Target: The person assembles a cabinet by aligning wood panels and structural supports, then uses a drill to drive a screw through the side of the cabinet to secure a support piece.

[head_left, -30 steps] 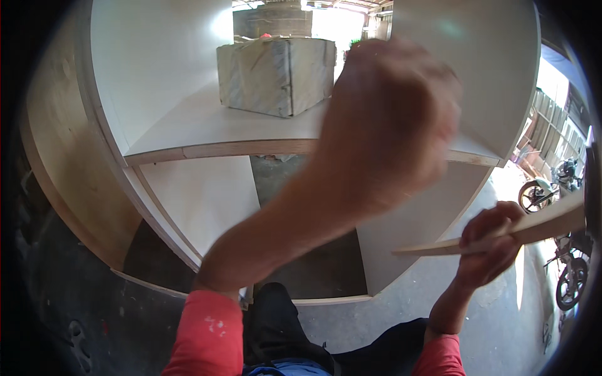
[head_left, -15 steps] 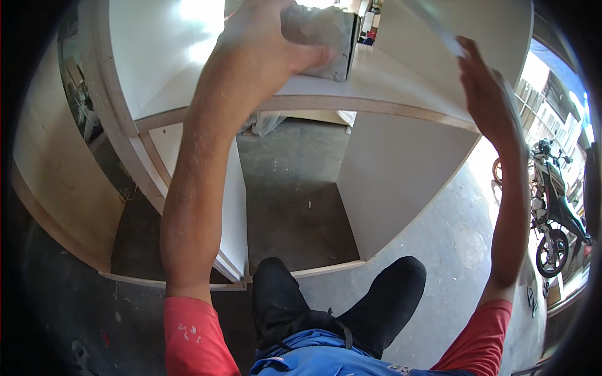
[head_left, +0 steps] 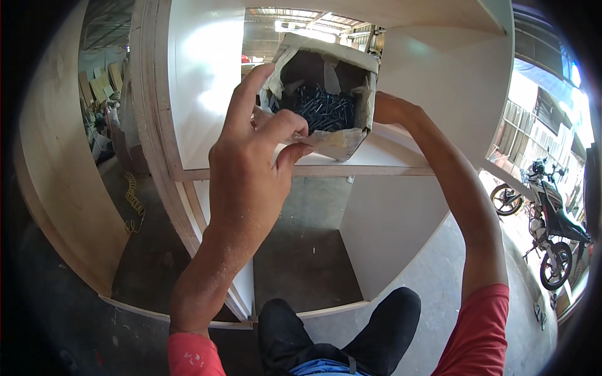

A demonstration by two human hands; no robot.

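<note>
A worn cardboard box (head_left: 342, 145) is tilted with its open top facing me, just above the front edge of the white cabinet shelf (head_left: 401, 150). Inside it lies a heap of dark screws (head_left: 323, 108). My left hand (head_left: 251, 131) pinches the box's torn lower-left rim between thumb and fingers, its index finger stretched up along the side. From the right, my right hand (head_left: 392, 108) reaches behind the box. The fingers of that hand are hidden, so its grip does not show.
White panels (head_left: 395, 232) form the open bay under the shelf. A curved-looking wooden panel (head_left: 59, 163) stands at the left, with a yellow coiled hose (head_left: 130, 200) behind it. A motorcycle (head_left: 549, 216) is parked at the far right. My knees (head_left: 392, 326) are close to the cabinet's base.
The box has tipped toward me, bringing its screws into view. My left hand has come down to its rim; my right hand has swung inward behind it. The view has tilted up.
</note>
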